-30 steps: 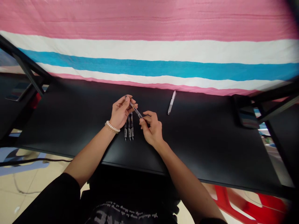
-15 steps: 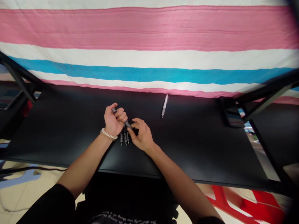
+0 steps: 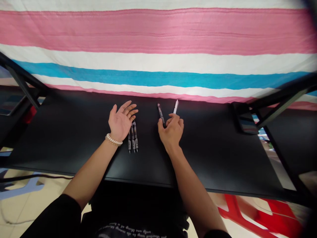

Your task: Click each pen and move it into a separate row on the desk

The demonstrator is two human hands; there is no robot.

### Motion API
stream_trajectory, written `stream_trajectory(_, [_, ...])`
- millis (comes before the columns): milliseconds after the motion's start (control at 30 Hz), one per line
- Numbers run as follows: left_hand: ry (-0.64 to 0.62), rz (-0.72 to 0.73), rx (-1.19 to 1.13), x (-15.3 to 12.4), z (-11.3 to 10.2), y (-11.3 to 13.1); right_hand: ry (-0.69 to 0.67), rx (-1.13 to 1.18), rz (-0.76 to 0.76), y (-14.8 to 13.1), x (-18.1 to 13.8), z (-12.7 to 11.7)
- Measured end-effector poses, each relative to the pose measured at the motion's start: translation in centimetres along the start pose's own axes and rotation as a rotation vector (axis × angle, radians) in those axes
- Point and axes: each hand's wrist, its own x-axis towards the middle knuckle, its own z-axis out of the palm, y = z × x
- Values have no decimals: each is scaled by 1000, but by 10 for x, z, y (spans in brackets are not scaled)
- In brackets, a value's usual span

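Observation:
My left hand point(image 3: 121, 122) is open with its palm up and its fingers spread, holding nothing. Just beside it, three dark pens point(image 3: 133, 138) with grey grips lie in a row, tips toward me, their far ends partly hidden by the fingers. My right hand point(image 3: 171, 132) is closed on the near end of another dark pen point(image 3: 160, 111), between thumb and fingers. A white pen point(image 3: 176, 106) lies just right of that pen, its near part covered by my right hand.
The black table point(image 3: 210, 152) has metal frame bars at both sides. A dark, flat rectangular object point(image 3: 246, 120) is at the right edge. A striped cloth point(image 3: 158, 62) hangs along the back. Red plastic furniture point(image 3: 274, 218) stands below at the right.
My left hand has opened and let go of the pen. My right hand has moved right and away from me with it, to beside the white pen.

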Motion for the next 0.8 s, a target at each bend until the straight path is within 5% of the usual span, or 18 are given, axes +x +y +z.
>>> stream_trajectory(167, [65,4,-104,3,-4,4,-17,3,-57,-1,0,-3])
stream_trajectory(367, [171,103,-128,7,-4,4,-655,287,-346,-32,-19,-11])
stream_trajectory(433, [192,90,-136,9,-5,4,-760,278,-480,-38,-23,-15])
stream_trajectory(800, [188,15,-134,7,-1,5,-758,75,-565,-44,-25,-17])
